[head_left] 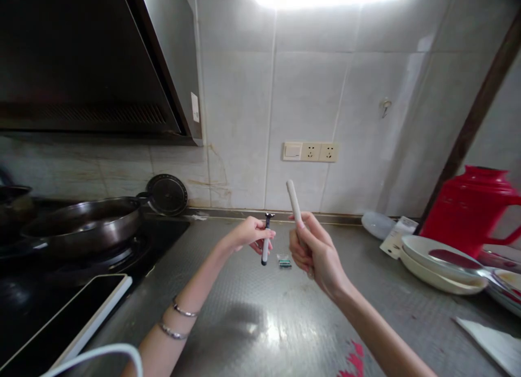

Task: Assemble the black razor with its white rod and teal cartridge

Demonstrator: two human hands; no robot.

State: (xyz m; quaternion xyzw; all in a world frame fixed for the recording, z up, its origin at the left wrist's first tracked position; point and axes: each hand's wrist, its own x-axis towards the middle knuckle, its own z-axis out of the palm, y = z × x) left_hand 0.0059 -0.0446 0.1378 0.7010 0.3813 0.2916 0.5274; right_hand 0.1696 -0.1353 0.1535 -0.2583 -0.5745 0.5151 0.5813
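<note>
My left hand (249, 233) is closed around a slim razor handle (266, 240), white below with a dark head at the top, held upright above the steel counter (260, 312). My right hand (315, 252) grips a white cylindrical stick (293, 201) that points up and slightly left. The two hands are close together, a small gap between them. On the counter just behind and between them lies a small clear packet with green inside (284, 260). Two thin bangles circle my left wrist.
A dark wok (87, 219) sits on the black stove at left, a round lid (166, 195) leaning on the wall. A tablet (65, 323) lies at the front left. At right stand a red jug (474, 209), stacked plates (439, 263) and a white paper (494, 342).
</note>
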